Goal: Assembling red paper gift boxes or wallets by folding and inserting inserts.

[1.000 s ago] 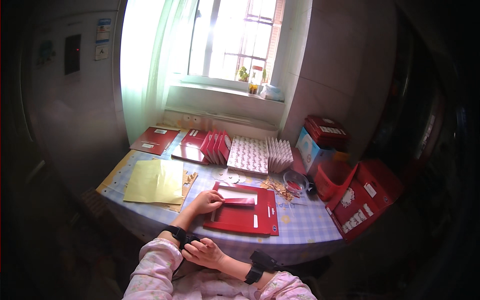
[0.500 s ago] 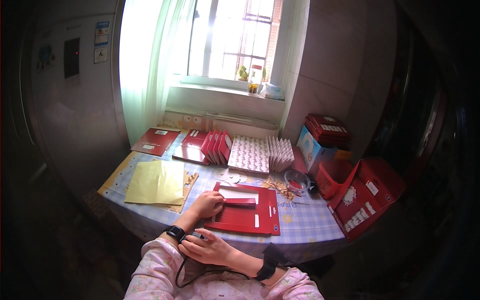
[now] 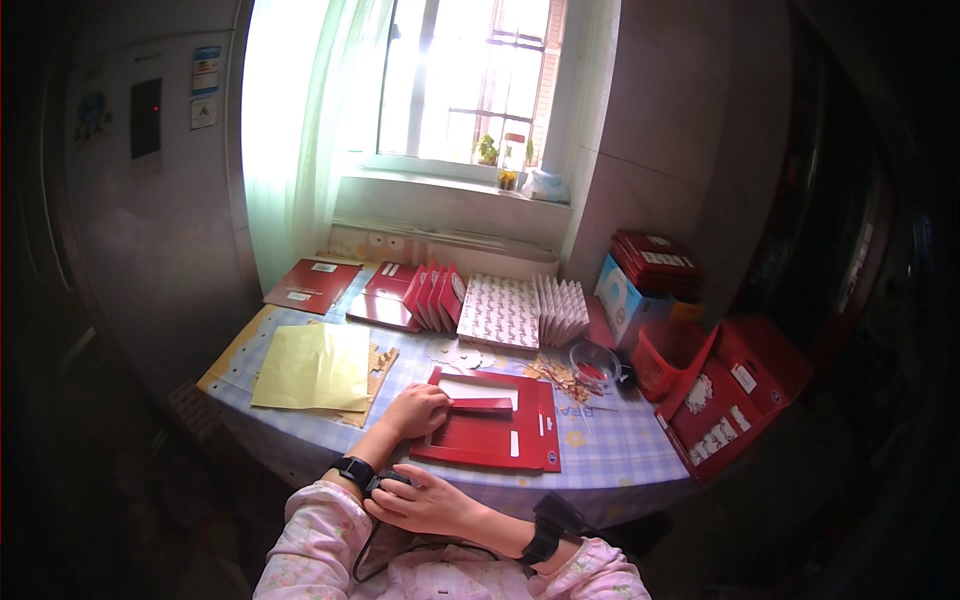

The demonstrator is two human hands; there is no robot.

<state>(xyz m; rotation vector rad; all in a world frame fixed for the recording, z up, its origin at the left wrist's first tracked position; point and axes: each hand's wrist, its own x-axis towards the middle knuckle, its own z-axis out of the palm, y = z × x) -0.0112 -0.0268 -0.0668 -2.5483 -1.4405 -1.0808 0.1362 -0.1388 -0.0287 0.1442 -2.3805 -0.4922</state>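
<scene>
In front of me a flat red cardboard sheet point(image 3: 475, 442) lies on the table, with white openings and a raised red strip point(image 3: 483, 405) across its upper half. My left hand point(image 3: 417, 409) rests at the sheet's left side, its fingers bent together on the strip's left end. A black wristband point(image 3: 353, 469) with a small dark device circles my left wrist. My right hand point(image 3: 430, 501) reaches across to that device, its curled fingers on it; a cable hangs below. Another black band point(image 3: 541, 541) is on my right wrist.
Yellow paper point(image 3: 312, 367) lies on brown card at left. Behind stand folded red cards point(image 3: 436, 297) and patterned white ones point(image 3: 500, 309). To the right are a clear bowl point(image 3: 596, 366) beside brown scraps, a red basket point(image 3: 662, 361) and an open red box point(image 3: 728, 400).
The view has shifted slightly. My right hand has barely moved at the left wristband, and my left hand stays on the red strip.
</scene>
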